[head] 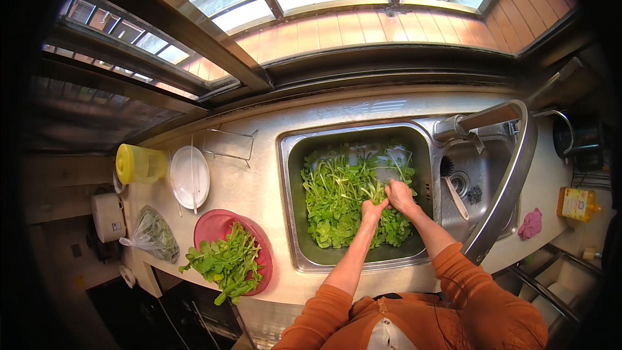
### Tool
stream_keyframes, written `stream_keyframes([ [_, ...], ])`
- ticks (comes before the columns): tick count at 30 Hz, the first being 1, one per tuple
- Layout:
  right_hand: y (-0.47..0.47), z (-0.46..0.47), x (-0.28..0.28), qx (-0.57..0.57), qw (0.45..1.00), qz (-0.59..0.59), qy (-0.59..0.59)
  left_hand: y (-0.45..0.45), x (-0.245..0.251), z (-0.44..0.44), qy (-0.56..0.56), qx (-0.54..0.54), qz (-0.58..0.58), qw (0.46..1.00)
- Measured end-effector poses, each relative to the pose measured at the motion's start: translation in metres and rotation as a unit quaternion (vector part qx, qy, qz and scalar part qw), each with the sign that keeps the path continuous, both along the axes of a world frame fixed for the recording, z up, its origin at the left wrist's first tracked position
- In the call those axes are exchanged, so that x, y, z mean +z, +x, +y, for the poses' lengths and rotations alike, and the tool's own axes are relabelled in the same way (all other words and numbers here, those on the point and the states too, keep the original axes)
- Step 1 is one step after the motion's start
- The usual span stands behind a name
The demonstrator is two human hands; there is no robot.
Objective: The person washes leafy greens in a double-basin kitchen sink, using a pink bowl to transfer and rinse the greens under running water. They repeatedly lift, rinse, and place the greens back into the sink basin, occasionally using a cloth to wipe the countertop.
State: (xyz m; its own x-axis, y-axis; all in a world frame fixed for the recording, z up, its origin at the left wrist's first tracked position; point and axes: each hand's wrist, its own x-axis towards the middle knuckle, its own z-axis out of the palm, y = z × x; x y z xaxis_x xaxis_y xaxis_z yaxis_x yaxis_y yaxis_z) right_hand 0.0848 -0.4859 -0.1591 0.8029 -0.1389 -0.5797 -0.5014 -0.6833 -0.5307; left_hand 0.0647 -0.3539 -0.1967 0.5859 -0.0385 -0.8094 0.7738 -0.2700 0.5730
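Note:
Leafy greens [335, 204] with pale stems fill much of the large stainless steel sink basin [299, 253], and water shows at its far side. My left hand [373, 210] grips a bunch of stems [373, 189] near the right part of the heap. Close beside it, my right hand [401, 194] has its fingers curled at the same bunch, thumbs almost touching. Whether the right fingers close around a stem is partly hidden. More greens [226, 262] hang over the front rim of a red plastic basin [206, 223] on the counter to the left.
A curved metal faucet [522, 155] arches over the small sink [478, 155], where a dish brush [457, 199] lies. A pink cloth [530, 223] and a yellow bottle [578, 204] lie right. Left are a white oval dish [182, 180] with chopsticks [195, 175], a yellow pitcher [146, 164] and bagged greens [158, 236].

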Motion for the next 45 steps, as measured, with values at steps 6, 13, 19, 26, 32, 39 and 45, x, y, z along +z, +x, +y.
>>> stream_keyframes([
  [6,0.001,-0.014,0.0,-0.003,0.99,-0.135,-0.034,0.013,0.044,0.012,-0.064,0.044,0.044,0.996],
  [13,-0.018,0.003,-0.024,0.094,0.98,-0.155,-0.076,0.006,0.074,0.034,-0.078,0.093,0.045,0.992],
  [19,-0.043,0.005,-0.004,-0.158,0.962,-0.221,0.019,-0.007,0.065,0.045,-0.053,0.086,-0.026,0.995],
  [26,-0.07,0.008,0.01,-0.237,0.946,-0.206,0.08,0.012,0.05,0.023,-0.155,0.105,-0.043,0.981],
  [32,-0.081,0.019,0.013,-0.1,0.973,-0.201,0.056,0.019,0.033,0.009,-0.186,0.138,0.021,0.973],
  [39,-0.04,0.008,0.01,-0.24,0.942,-0.179,0.15,0.018,0.026,0.02,-0.187,0.103,0.085,0.973],
  [45,-0.016,0.021,0.002,-0.305,0.929,-0.052,0.203,0.013,0.028,0.037,-0.226,0.069,0.061,0.97],
])
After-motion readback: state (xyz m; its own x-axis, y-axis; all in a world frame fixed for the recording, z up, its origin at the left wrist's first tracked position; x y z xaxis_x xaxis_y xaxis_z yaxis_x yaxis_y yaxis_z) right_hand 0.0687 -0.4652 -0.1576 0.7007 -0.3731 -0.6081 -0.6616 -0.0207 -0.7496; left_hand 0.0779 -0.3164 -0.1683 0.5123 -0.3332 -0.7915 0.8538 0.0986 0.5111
